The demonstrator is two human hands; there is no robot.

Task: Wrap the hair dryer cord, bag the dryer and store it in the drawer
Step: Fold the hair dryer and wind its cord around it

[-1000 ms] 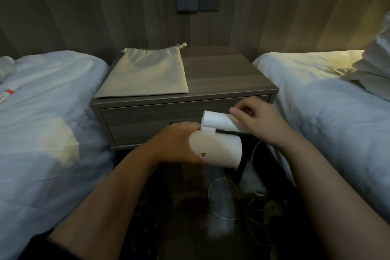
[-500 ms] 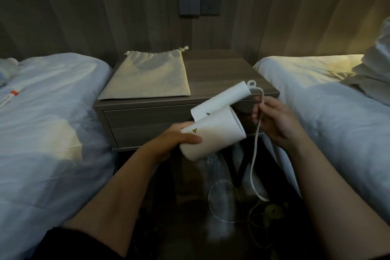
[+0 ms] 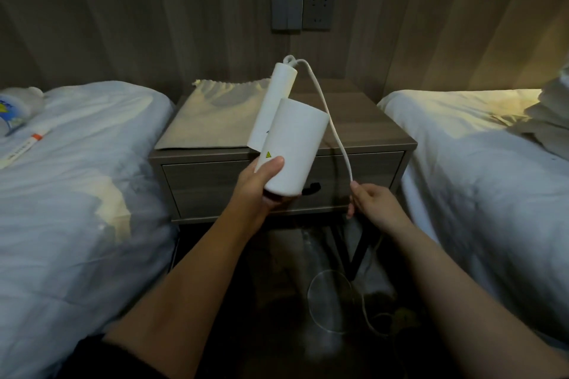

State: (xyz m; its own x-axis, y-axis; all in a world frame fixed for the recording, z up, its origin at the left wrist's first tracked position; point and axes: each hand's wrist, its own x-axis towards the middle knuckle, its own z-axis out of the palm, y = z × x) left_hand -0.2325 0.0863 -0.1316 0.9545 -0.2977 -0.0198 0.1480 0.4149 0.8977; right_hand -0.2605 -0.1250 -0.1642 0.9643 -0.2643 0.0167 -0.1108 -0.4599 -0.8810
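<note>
**Dryer Held, Cord Not Yet Wrapped**

The dryer (image 3: 292,144) is in the left hand (image 3: 261,184), which grips the lower end of the barrel, with the thumb beside the yellow warning label. The handle lies folded along the barrel and points up, away from the hand. The cord (image 3: 332,132) leaves the handle tip, arcs down and enters the right hand (image 3: 372,203), which pinches it. Below the right hand the cord drops to the floor in loose loops. The bag (image 3: 212,114) lies flat on the nightstand (image 3: 369,120), beyond the left hand. The drawer (image 3: 209,188) is behind both hands, closed. One bed (image 3: 77,194) lies outboard of the left hand, a second bed (image 3: 492,178) outboard of the right.
</note>
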